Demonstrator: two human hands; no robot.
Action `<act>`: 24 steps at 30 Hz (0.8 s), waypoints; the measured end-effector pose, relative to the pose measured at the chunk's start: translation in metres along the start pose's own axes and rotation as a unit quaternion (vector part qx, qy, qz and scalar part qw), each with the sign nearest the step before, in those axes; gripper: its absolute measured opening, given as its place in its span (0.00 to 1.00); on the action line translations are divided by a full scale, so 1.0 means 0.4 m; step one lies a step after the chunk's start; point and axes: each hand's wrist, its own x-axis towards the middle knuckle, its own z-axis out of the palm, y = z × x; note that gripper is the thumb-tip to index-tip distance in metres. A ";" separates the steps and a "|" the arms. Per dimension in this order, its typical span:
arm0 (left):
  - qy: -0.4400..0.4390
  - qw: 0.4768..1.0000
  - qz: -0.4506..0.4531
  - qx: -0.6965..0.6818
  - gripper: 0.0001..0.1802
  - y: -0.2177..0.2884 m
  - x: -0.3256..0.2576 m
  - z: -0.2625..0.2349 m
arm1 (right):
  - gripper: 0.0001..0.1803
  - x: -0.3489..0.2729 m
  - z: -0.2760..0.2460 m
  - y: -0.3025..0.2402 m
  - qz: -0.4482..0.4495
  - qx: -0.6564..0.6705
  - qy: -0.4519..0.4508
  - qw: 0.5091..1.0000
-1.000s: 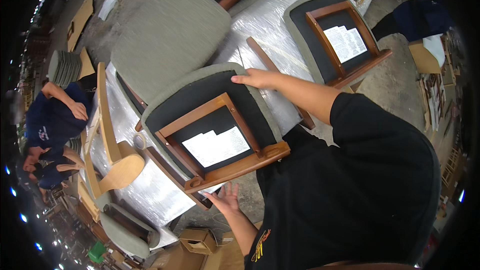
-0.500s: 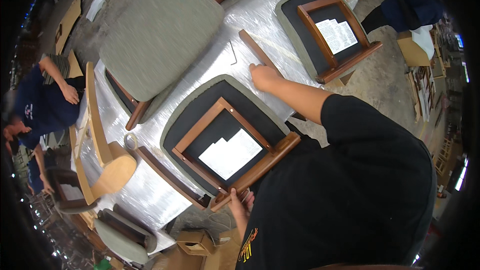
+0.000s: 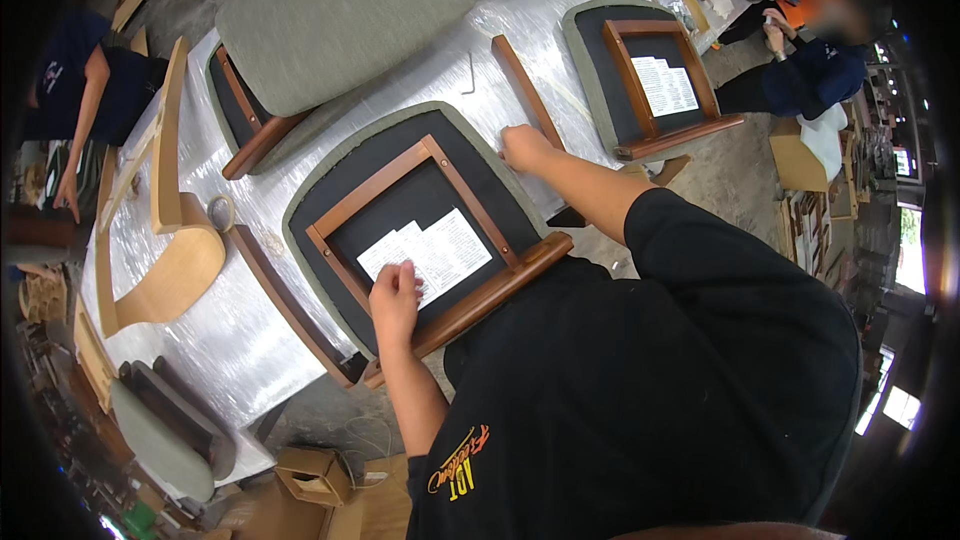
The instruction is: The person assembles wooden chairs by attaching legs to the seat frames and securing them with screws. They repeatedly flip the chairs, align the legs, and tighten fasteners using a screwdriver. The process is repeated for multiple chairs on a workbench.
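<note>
An upturned chair seat point(image 3: 463, 162) with grey fabric edging, a black underside and a brown wooden frame point(image 3: 375, 193) lies right before me. A white printed label point(image 3: 452, 248) is on its underside. My left hand point(image 3: 394, 302) is over the label's lower left corner, fingers curled together; whatever they hold is hidden. Beside the seat's far right edge my right hand point(image 3: 525, 148) is closed, its fingertips out of sight. Close by it lies a brown wooden strip point(image 3: 528, 90). An L-shaped hex key point(image 3: 470, 73) rests on the plastic-covered table point(image 3: 290, 365).
Another upturned seat point(image 3: 590, 60) lies at right, and grey seats point(image 3: 345, 20) are stacked at far left. A curved brown rail point(image 3: 290, 305), a tape roll point(image 3: 221, 212) and a pale bent-wood frame point(image 3: 175, 275) occupy the left side. Co-workers point(image 3: 95, 90) stand at both sides.
My left hand has moved from the seat's near wooden rail up over the label. My right hand stays near the far right edge. The view has shifted.
</note>
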 end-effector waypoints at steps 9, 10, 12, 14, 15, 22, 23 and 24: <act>-0.058 0.971 0.094 0.212 0.29 0.009 0.052 0.238 | 0.22 0.009 -0.019 0.019 0.019 -0.006 0.014 1.000; -0.063 0.962 0.113 0.241 0.29 0.009 0.055 0.262 | 0.21 0.018 -0.020 0.020 0.009 -0.011 0.019 1.000; -0.066 0.940 0.126 0.310 0.29 0.011 0.065 0.296 | 0.19 0.039 -0.019 0.028 0.021 0.024 -0.025 0.999; -0.081 0.949 0.110 0.285 0.29 0.015 0.077 0.305 | 0.17 0.059 -0.012 0.036 0.064 0.100 -0.126 0.985; -0.094 0.952 0.099 0.273 0.28 0.017 0.082 0.302 | 0.15 0.064 -0.007 0.038 0.069 0.160 -0.103 0.979; -0.029 0.976 0.142 0.162 0.20 0.036 0.105 0.284 | 0.06 -0.002 0.043 -0.068 -0.304 0.382 0.172 0.856; -0.017 0.977 0.152 0.152 0.19 0.040 0.111 0.284 | 0.06 -0.015 0.041 -0.092 -0.325 0.360 0.201 0.851; -0.004 0.977 0.163 0.139 0.19 0.045 0.116 0.283 | 0.06 -0.028 0.038 -0.116 -0.298 0.383 0.194 0.852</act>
